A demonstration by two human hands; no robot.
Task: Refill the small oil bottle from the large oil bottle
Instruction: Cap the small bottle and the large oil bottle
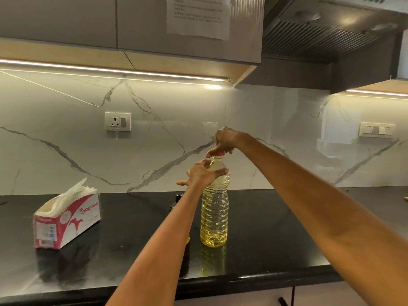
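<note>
A large clear plastic oil bottle point(214, 217) with yellow oil stands upright on the black counter point(276, 235). My left hand point(202, 175) grips its shoulder just below the neck. My right hand point(223, 141) pinches the red cap point(220, 153) at the bottle's mouth from above. The small oil bottle point(178, 200) with a dark top stands just left of the large one, mostly hidden behind my left forearm; a bit of yellow shows at its base point(187, 239).
An open red-and-white tissue box point(66, 219) lies on the counter at the left. A marble backsplash with a wall socket point(118, 121) rises behind. A range hood point(331, 25) hangs at the upper right. The counter's front edge runs below.
</note>
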